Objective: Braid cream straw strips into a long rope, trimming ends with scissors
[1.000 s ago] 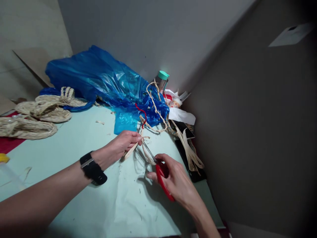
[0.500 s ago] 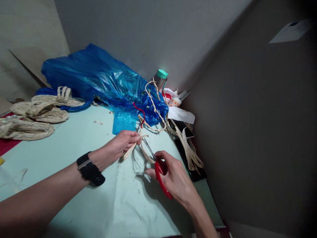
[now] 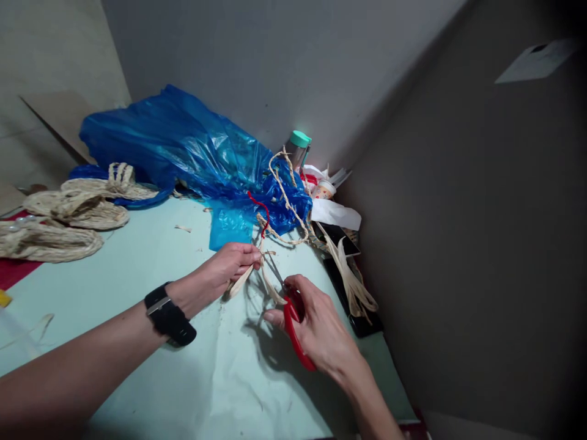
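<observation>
My left hand point(image 3: 239, 261), with a black watch point(image 3: 169, 315) on its wrist, pinches the lower end of a braided cord point(image 3: 287, 198) of pale dried fibre. Loose flat fibre strips point(image 3: 271, 287) hang below the fingertips. A red cord point(image 3: 266, 214) is tied near that end of the braid. Red-handled scissors point(image 3: 296, 336) are in my right hand point(image 3: 316, 318), fingers through the handles. Their blades point up and left, tips close to the strands beside my left fingertips. Whether the tips touch the strands I cannot tell.
Several woven fibre slippers point(image 3: 76, 208) lie at the left. A large blue plastic bag point(image 3: 183, 140) covers the back of the pale green table point(image 3: 174, 379). Behind stands a bottle with a green lid point(image 3: 300, 139). Loose dried fibre point(image 3: 351, 281) lies on dark items at the right, beside a wall.
The scissors have shifted slightly left, and their blades look a little more spread near the strands. My left hand keeps its pinch almost unmoved.
</observation>
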`<state>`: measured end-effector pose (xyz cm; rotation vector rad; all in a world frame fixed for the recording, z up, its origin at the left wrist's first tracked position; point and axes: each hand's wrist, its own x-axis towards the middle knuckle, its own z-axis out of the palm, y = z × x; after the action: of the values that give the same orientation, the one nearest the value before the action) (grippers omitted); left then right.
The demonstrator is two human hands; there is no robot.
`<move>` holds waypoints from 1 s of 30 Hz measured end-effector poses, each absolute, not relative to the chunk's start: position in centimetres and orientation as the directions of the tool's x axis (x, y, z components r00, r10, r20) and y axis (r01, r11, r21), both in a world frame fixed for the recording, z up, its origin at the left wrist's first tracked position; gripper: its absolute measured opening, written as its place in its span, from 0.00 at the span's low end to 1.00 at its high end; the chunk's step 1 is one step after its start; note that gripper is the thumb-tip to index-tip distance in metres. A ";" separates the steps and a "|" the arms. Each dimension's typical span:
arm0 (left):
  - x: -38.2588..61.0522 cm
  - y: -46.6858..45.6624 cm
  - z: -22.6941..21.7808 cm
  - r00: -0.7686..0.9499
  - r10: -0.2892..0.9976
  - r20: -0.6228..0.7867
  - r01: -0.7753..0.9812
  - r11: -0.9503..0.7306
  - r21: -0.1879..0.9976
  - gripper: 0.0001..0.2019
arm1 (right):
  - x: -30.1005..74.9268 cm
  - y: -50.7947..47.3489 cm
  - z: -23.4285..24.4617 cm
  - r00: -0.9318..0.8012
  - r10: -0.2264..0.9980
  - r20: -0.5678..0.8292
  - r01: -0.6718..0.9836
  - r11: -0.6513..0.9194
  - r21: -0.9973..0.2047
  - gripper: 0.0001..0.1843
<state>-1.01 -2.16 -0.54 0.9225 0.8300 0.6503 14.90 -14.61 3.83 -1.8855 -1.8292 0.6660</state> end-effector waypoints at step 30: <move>-1.1 -2.2 -0.6 0.537 0.779 -0.325 -0.095 0.438 0.894 0.05 | 13.7 -14.9 3.8 0.035 0.997 -0.076 0.826 -0.071 -0.560 0.14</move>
<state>-1.11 -2.22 -0.63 0.9684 0.8389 0.6305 13.72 -14.88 3.81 -1.9573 -1.8470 0.6475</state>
